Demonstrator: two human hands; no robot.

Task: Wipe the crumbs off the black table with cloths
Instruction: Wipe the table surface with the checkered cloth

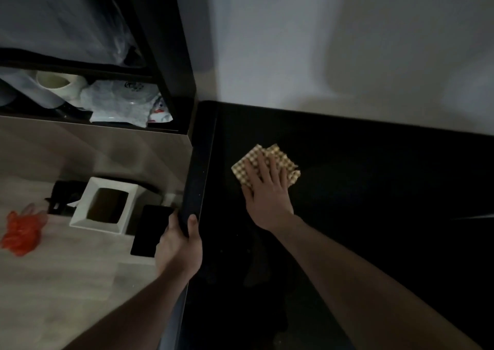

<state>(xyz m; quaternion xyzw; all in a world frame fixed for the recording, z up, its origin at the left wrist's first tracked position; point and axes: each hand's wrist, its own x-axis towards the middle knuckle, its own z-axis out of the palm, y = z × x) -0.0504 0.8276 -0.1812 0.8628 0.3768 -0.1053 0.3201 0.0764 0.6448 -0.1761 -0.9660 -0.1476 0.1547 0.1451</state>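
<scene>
On the glossy black desk [347, 189], toward its far left part and near the pale wall, lies a folded cloth with a small tan-and-cream check [267, 163]. Flat on top of it is the right hand [263, 192], fingers straight and a little spread, pressing the cloth against the dark surface; the cloth's far corners and right edge stick out beyond the fingertips. At the desk's left edge the left hand [180, 240] is curled round the rim, thumb on top and fingers wrapped below. A few pale specks show on the black surface between the two forearms, too small to tell what they are. Left of the desk, lower down on a light wood-look floor, stand a white square bin with a dark opening [105, 206], a flat black rectangular slab [149, 230] just beside the left hand, and a crumpled orange plastic bag [20, 232] at the far left. Farther back, a dark-framed shelf [165, 63] holds a roll of white paper [57, 85] and a white plastic bag with a round dark printed mark [120, 101]; the print is too blurred to read.
</scene>
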